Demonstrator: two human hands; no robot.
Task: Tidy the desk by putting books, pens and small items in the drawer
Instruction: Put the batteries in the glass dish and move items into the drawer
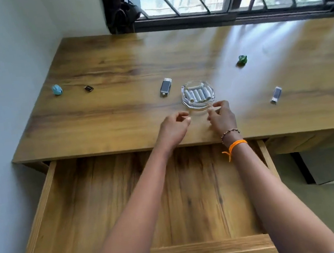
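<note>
Both hands reach over the wooden desk top point(110, 69), above the pulled-out wooden drawer point(99, 203), whose floor shows bare wood between the forearms; the left hand point(173, 128) has its fingers loosely curled and holds nothing, with thumb and forefinger a little apart; the right hand point(222, 116) has its fingers also bent, and the tips are near the rim of the clear glass dish point(198, 95), but I cannot tell if they touch it or pinch anything, because the picture is blurred there. The dish stands on the desk just beyond the two hands, a little nearer to the right one; in it lie several pale grey rolled cylinders point(197, 94) side by side. Beyond the left hand lies a dark flat rectangular gadget with a white cap point(165, 87); far to the left of that hand are a small black clip-like piece point(89, 88) and a light blue rounded object point(57, 89). To the right of the right hand lies a small grey rectangular item point(276, 94); further beyond it sits a small green glossy object point(242, 60). The right wrist wears a beaded bracelet point(230, 133) and an orange thread band point(235, 145).
</note>
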